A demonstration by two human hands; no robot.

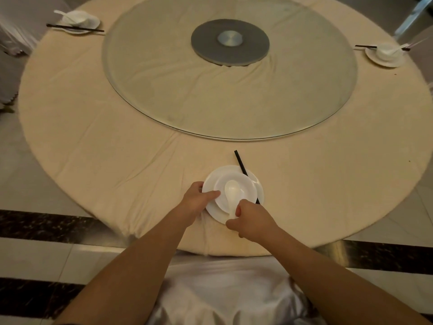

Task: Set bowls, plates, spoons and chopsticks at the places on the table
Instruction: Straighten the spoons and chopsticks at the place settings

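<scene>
Near the table's front edge a white plate [256, 184] carries a white bowl [243, 186]. A white spoon [232, 191] lies in the bowl with its handle toward me. Black chopsticks [240, 161] run along the plate's right side, partly resting on its rim. My left hand [199, 199] grips the left rim of the plate, thumb lying on the bowl's edge. My right hand [251, 219] pinches the spoon's handle at the plate's near edge.
The round table [117, 148] has a cream cloth and a large glass turntable [229, 73] in the middle. Set places lie at the far left [80, 21] and far right [385, 55]. A white-covered chair [234, 294] stands below my arms.
</scene>
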